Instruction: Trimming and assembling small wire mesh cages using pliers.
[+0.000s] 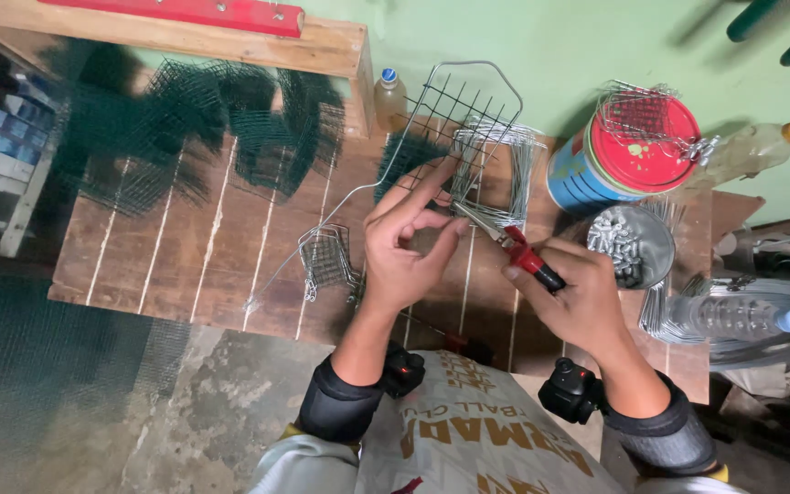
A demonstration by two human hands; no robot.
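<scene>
Bench: worn plank table (212,247) against a green wall, green mesh (185,128) piled at its far left.
Left hand (404,247): fingers pinched narrow on a thin wire by the wire frame (454,114), mid-table.
Right hand (578,297): closed round the red-handled pliers (514,247), jaws at that wire.
Handling: frame looked light, springy, snaggy; best held at its thick rim.
Containers: metal bowl (660,240) held small silver fasteners; red-lidded tin (628,151) stayed closed, wire pieces on top.

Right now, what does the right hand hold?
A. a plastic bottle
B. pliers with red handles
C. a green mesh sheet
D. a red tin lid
B: the right hand grips the pliers by their red handles, the tip meeting the left hand.
</scene>
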